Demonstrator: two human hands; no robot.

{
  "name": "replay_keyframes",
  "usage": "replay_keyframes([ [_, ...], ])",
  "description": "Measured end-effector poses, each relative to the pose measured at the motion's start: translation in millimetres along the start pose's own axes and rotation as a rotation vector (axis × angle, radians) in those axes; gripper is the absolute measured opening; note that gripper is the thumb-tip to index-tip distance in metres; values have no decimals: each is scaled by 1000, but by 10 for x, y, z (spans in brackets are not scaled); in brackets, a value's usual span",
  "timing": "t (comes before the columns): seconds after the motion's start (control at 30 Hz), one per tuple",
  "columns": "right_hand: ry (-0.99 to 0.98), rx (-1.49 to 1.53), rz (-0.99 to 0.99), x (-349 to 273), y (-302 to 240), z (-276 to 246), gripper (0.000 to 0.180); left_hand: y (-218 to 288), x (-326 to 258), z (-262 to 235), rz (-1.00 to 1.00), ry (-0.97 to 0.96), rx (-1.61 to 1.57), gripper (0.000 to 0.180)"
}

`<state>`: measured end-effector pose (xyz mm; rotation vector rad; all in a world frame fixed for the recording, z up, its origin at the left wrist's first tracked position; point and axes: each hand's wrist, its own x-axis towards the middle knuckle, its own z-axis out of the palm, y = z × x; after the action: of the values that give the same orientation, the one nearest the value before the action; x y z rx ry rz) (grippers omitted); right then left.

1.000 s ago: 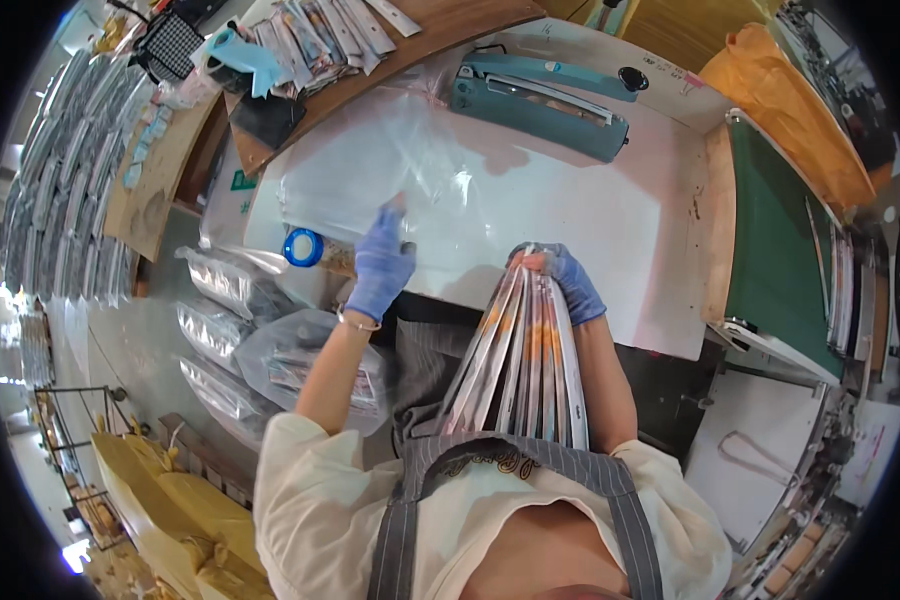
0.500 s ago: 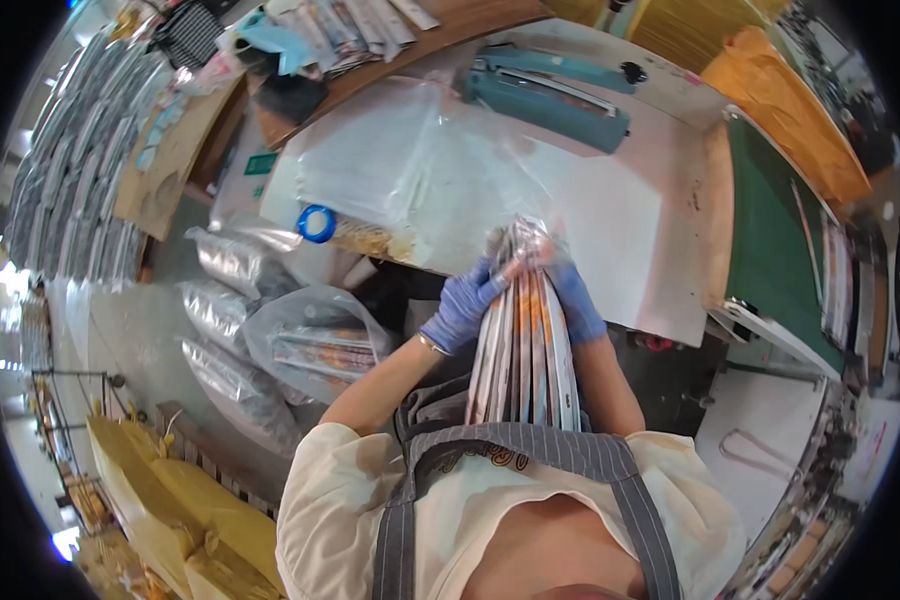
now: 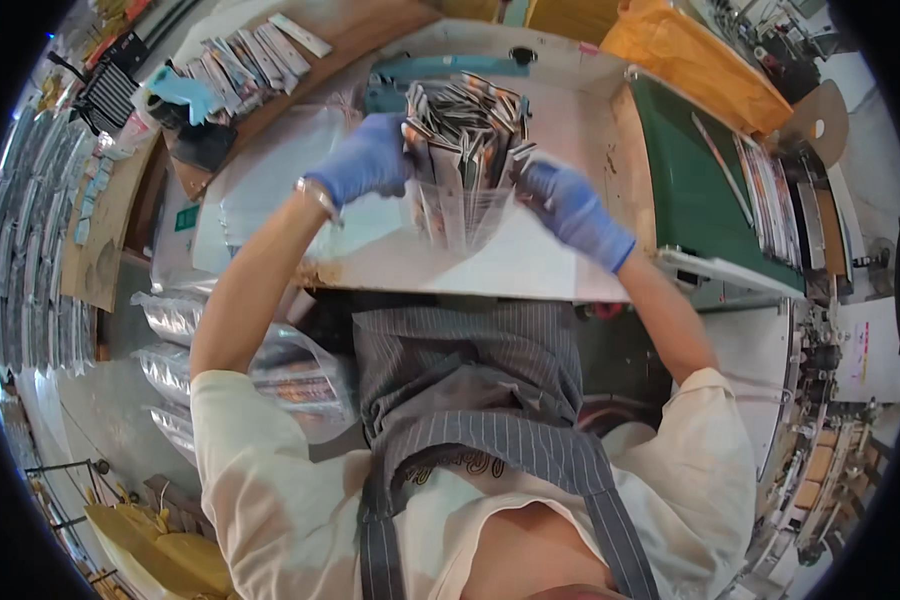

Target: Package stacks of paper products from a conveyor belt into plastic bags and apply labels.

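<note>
A clear plastic bag [image 3: 457, 215] packed with flat, thin printed packets [image 3: 465, 125] stands upright over the white tabletop, the packets' ends poking out of its open top. My left hand [image 3: 365, 160], in a blue glove, is closed on the bag's upper left edge. On the opposite side my right hand [image 3: 575, 208], gloved too and slightly blurred, has its fingers bent round the bag's upper right edge. Whether the bag's base touches the table cannot be made out. Behind it, partly hidden, lies a teal heat sealer [image 3: 510, 66].
Clear plastic bags [image 3: 270, 180] lie flat at the table's left. More packets [image 3: 255, 60] rest on a brown board behind them. Filled bags [image 3: 305, 385] stand below on the left. A green panel [image 3: 705, 185] and an orange sack [image 3: 700, 65] border the right side.
The bagged packets have moved from against my apron up and away over the table, and their ends now face upward. My hands have spread from the bag's gathered end to its two sides.
</note>
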<state>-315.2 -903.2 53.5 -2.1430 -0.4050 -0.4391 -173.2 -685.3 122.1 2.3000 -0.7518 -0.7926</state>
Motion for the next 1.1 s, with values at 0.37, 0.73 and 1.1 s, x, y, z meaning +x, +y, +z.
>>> replay_keyframes([
  [0.37, 488, -828, -206, 752, -1098, -243, 22, 521, -60, -281, 597, 620, -74, 11],
  [0.73, 342, -695, -154, 1004, -89, -324, 16, -101, 861, 1037, 806, 343, -476, 67],
  [1.1, 690, -199, 230, 1920, 929, -165, 24, -332, 1953, 1270, 200, -46, -1071, 28],
])
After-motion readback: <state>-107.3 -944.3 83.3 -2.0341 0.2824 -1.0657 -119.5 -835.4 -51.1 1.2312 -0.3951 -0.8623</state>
